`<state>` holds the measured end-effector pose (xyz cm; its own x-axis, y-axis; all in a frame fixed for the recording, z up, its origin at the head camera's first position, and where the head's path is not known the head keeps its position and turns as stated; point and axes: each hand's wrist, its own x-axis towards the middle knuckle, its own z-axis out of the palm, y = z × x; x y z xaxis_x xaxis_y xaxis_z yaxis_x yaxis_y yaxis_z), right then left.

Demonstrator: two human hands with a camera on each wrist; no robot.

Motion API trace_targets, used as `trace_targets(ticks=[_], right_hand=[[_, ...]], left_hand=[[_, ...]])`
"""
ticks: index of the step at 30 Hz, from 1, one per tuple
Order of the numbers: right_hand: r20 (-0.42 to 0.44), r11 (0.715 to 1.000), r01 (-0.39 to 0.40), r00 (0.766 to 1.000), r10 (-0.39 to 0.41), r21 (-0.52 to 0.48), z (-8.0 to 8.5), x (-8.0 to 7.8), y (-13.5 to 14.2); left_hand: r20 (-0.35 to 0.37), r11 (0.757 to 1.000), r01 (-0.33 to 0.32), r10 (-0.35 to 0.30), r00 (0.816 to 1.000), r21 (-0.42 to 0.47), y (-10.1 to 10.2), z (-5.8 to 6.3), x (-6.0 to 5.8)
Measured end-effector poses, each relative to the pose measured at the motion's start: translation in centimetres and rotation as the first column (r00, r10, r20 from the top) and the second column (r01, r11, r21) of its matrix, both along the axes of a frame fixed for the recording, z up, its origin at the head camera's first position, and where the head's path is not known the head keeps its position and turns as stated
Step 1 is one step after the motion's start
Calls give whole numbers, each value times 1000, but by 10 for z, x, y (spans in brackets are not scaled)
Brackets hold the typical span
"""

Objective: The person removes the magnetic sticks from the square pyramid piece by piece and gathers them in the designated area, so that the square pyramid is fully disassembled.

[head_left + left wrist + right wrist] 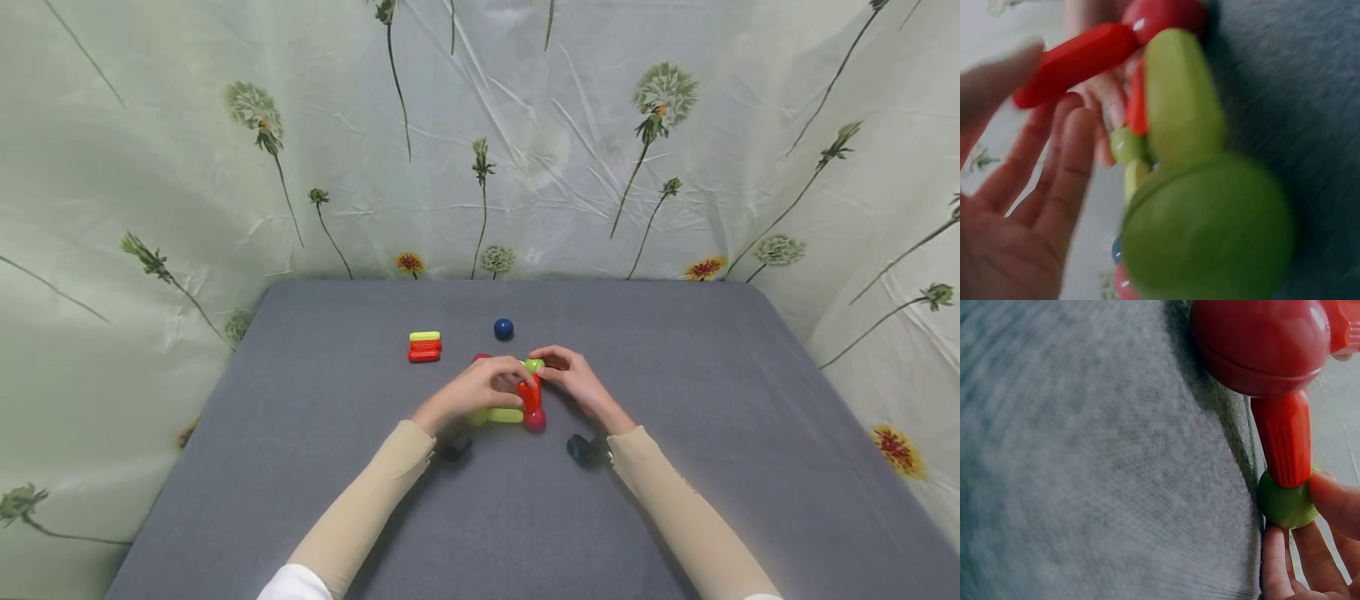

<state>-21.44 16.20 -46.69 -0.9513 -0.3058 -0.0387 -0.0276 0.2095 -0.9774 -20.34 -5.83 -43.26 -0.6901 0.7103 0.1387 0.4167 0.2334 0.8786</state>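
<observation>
A frame of toy building sticks and balls lies on the table. Its near side is a yellow-green stick [1182,94] between a large green ball [1210,225] and a red ball [534,419]. From that red ball a red stick [1079,61] rises at a tilt. My left hand [491,385] pinches this stick's free end between thumb and fingers. Another red stick [1284,440] runs from the red ball to a far green ball [1286,501]. My right hand [576,379] holds that ball with thumb and fingertips. The left hand hides part of the frame in the head view.
Beyond the frame sits a loose blue ball [504,329]. Spare red sticks [424,350] and a yellow-green stick [425,336] lie side by side to its left. A flower-patterned curtain [570,167] hangs behind the grey table [337,467].
</observation>
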Motion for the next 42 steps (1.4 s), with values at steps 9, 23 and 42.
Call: trace_targets(ticks=[9, 23, 42], right_hand=[[33, 1000, -1, 999, 2, -6, 9, 2, -2], [49, 1000, 4, 999, -4, -3, 12, 3, -1], [37, 1000, 20, 999, -20, 14, 1, 0, -1]], left_hand=[[-93, 974, -225, 223, 970, -10, -4, -9, 0], [-40, 684, -726, 725, 687, -73, -101, -21, -11], [-194, 824, -550, 522, 831, -139, -79, -11, -20]])
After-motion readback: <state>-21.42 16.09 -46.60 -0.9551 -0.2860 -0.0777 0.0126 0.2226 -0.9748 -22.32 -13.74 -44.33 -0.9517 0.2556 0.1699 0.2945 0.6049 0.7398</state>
